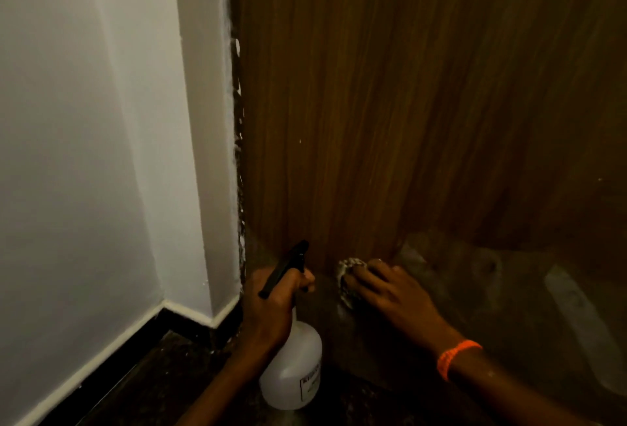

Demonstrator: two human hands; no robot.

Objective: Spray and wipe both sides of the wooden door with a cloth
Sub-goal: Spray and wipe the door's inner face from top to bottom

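Low in a dim corner, close to the floor (190,374). Door (407,103) of brown wood grain fills the upper right, its left edge meeting a rough, paint-flecked frame (238,154). White wall (84,120) to the left, with a white skirting strip (101,351) above a dark band along the floor's edge.

Left hand (271,307) wrapped round the neck of a spray bottle (295,368), fingers curled at the black trigger head (288,266). Nozzle tilted up toward the door's bottom left corner, very near the wood; whether touching, cannot tell. Bottle body white and translucent, with a small label low on its right side, print too blurred to read. Bottle held near the floor; whether resting on it, cannot tell.

Right hand (386,290) pressing a pale, crumpled cloth (349,278) against the door near its bottom edge, just right of the nozzle. Fingers bent over the cloth, most of it hidden beneath them; only the left and upper folds showing. Orange band (454,357) round the right wrist.

Hands near each other, not touching, with a narrow gap between trigger head and cloth.

Lower part of the door to the right of the cloth duller and greyer than the grain above, with pale streaks; whether wet sheen or reflection, cannot tell.
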